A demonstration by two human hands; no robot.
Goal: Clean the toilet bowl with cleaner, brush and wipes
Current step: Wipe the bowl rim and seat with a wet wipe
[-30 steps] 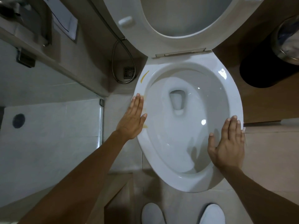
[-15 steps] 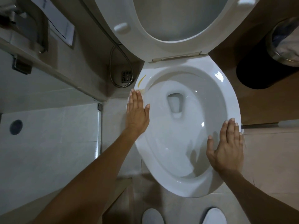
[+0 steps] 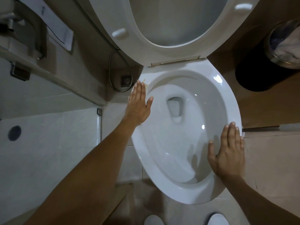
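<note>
Both hands are lying flat and open, gripping nothing: left hand (image 3: 138, 103) on the toilet bowl (image 3: 186, 143) rim's far-left, right hand (image 3: 228, 151) on the near-right rim. Yellow stain (image 3: 145, 82) is sitting at the left fingertips; bare skin risks smearing it. No wipe visible.

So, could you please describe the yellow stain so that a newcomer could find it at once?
Start at the white toilet bowl with its seat raised. Follow the rim to its back left corner, just beyond the left hand's fingertips. The stain is a small yellowish mark, the only colour on the white rim.
</note>
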